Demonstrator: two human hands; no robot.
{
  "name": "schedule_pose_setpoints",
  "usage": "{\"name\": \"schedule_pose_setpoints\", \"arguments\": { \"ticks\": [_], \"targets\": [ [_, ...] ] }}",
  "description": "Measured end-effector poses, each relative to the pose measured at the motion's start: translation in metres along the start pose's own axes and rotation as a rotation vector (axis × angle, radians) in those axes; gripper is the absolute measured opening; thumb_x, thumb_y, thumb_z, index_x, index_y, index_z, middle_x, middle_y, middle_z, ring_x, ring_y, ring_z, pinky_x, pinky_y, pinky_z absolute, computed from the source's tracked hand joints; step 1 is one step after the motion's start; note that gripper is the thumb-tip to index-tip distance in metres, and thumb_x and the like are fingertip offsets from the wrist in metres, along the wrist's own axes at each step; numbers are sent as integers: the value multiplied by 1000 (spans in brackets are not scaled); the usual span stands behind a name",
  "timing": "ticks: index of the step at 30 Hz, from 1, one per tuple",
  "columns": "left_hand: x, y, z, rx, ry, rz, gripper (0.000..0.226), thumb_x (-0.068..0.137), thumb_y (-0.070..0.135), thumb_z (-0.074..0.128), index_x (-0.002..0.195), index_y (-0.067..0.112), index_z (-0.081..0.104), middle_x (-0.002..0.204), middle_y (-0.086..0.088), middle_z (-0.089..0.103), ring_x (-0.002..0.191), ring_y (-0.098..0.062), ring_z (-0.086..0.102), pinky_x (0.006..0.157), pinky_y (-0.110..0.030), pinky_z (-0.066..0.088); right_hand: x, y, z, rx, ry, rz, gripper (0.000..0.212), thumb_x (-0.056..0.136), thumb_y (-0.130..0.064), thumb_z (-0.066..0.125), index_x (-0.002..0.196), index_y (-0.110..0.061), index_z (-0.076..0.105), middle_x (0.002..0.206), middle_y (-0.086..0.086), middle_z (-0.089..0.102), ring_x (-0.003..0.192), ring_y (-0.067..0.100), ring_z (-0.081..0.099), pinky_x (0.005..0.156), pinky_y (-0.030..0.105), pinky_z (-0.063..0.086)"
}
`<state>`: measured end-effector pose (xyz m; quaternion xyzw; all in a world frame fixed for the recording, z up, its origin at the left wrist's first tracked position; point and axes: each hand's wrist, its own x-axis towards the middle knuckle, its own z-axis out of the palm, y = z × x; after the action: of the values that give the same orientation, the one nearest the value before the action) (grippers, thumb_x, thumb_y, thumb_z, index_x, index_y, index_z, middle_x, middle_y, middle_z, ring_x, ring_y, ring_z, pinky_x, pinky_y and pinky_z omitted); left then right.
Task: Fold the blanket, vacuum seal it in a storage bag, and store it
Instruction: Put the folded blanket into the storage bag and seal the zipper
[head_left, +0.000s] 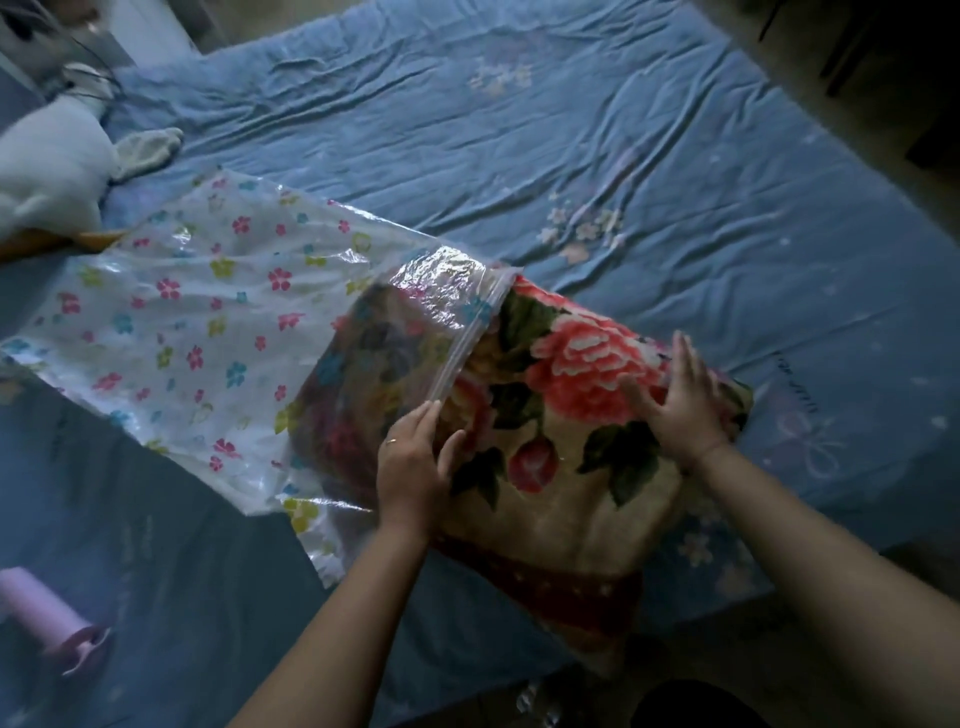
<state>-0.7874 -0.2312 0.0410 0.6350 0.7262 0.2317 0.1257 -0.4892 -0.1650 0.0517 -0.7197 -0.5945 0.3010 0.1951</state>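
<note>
1. With left hand (410, 462), pinches bag (208, 322) lip at near end of zip (467, 343), thumb set against fingers; likely holds mouth open and stops bag sliding.
2. With right hand (680, 405), presses flat on blanket (561, 415), fingers straight and spread, gripping nothing; seems placed to shove it leftward into bag.
3. Has blanket folded by near edge of bed (623, 130), about half under plastic, half out past zip.
4. Has rest of bag lying flat toward left edge, giving room inside.
5. Has pump (52, 623) waiting near near-left corner, well apart, probably for sealing.
6. Needs full insertion before zipping.
</note>
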Motion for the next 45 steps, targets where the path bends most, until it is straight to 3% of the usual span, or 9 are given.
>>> {"name": "schedule_pose_setpoints", "arguments": {
  "ticks": [8, 13, 18, 23, 27, 33, 37, 41, 45],
  "targets": [
    [148, 57, 36, 227, -144, 123, 60, 95, 38, 59, 146, 11, 44, 152, -13, 42, 143, -30, 35, 117, -41, 20, 156, -11, 30, -165, -432, -24, 113, 68, -87, 42, 153, -25, 2, 160, 3, 13, 147, 22, 16, 118, 48, 11],
    [216, 70, 82, 433, -358, 145, 62, 98, 49, 46, 153, 25, 29, 161, -1, 27, 150, -23, 18, 121, -38, 7, 182, 25, 33, 35, -676, -34, 91, 84, -61, 56, 153, -24, 10, 159, 1, 16, 145, 18, 21, 117, 31, 18],
    [252, 75, 116, 534, -416, 105, 50, 97, 48, 47, 140, 24, 48, 152, 1, 43, 143, -26, 33, 113, -39, 23, 191, 59, 23, 84, -853, 44, 118, 57, -92, 46, 152, -28, 17, 154, -4, 26, 142, 16, 26, 117, 30, 19],
    [277, 84, 131, 656, -339, 68, 34, 95, 42, 54, 102, 12, 67, 114, -13, 69, 108, -35, 62, 88, -39, 42, 182, 100, 16, 215, -858, 132, 103, 67, -78, 51, 149, -20, 26, 145, -7, 38, 127, 4, 37, 103, 16, 24],
    [288, 87, 137, 676, -345, 2, 37, 93, 41, 57, 98, 8, 72, 103, -19, 70, 99, -38, 64, 81, -39, 47, 183, 104, 18, 228, -865, 110, 103, 57, -88, 56, 139, -27, 44, 136, -13, 53, 122, 3, 50, 110, 26, 34],
    [288, 92, 136, 481, -356, -78, 27, 91, 31, 62, 91, 8, 77, 97, -22, 70, 95, -39, 64, 80, -40, 49, 187, 100, 25, 34, -924, 101, 100, 41, -98, 49, 84, -8, 58, 82, 2, 56, 76, 18, 54, 71, 33, 40],
    [282, 86, 132, 343, -361, -89, 23, 90, 32, 66, 99, 14, 78, 100, -19, 72, 97, -35, 64, 79, -36, 45, 181, 95, 25, 167, -916, 123, 46, 66, -66, 72, 87, -26, 61, 86, -10, 64, 85, 11, 61, 74, 20, 44],
    [275, 84, 127, 194, -347, -125, 22, 90, 29, 68, 100, 12, 78, 96, -16, 75, 92, -31, 67, 78, -33, 45, 183, 98, 35, 171, -907, 111, 92, 36, -88, 66, 101, -22, 65, 100, -7, 68, 94, 11, 64, 90, 33, 51],
    [265, 91, 122, 94, -361, -136, 18, 91, 24, 68, 96, 10, 79, 93, -12, 76, 89, -26, 69, 72, -26, 38, 183, 89, 29, 146, -917, 86, 106, 37, -90, 63, 114, -17, 59, 116, -6, 61, 105, 13, 59, 98, 36, 47]
  ]
}}
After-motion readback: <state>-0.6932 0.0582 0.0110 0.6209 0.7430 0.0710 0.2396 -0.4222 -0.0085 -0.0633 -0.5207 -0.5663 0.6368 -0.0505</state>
